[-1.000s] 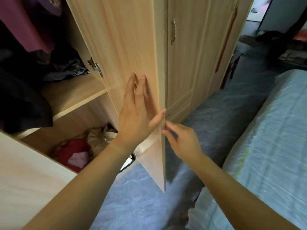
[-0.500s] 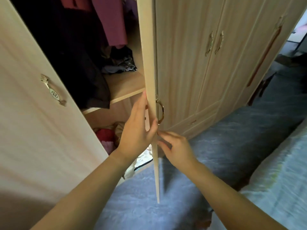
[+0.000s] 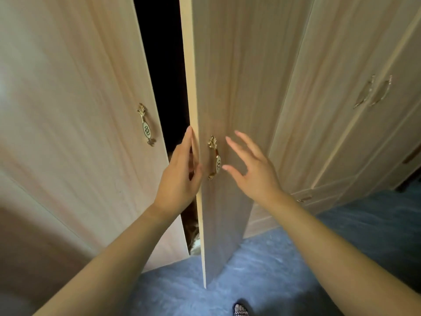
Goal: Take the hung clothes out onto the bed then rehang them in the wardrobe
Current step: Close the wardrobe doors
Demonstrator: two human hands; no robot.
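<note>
Two hands, left hand [image 3: 180, 174] and right hand [image 3: 252, 167], are appearing at the open door [image 3: 227, 87]. Four handles are showing: first handle [image 3: 147, 125] left of it, second handle [image 3: 214, 158] on it, handle pair [image 3: 364, 93] farther right. One foot [image 3: 241, 310] is showing below it.

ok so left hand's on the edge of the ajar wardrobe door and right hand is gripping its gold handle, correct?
Not quite. In the head view the right hand is open, fingers spread, beside the gold handle and not gripping it. The rest holds: the left hand holds the edge of the door, which stands ajar.
</note>
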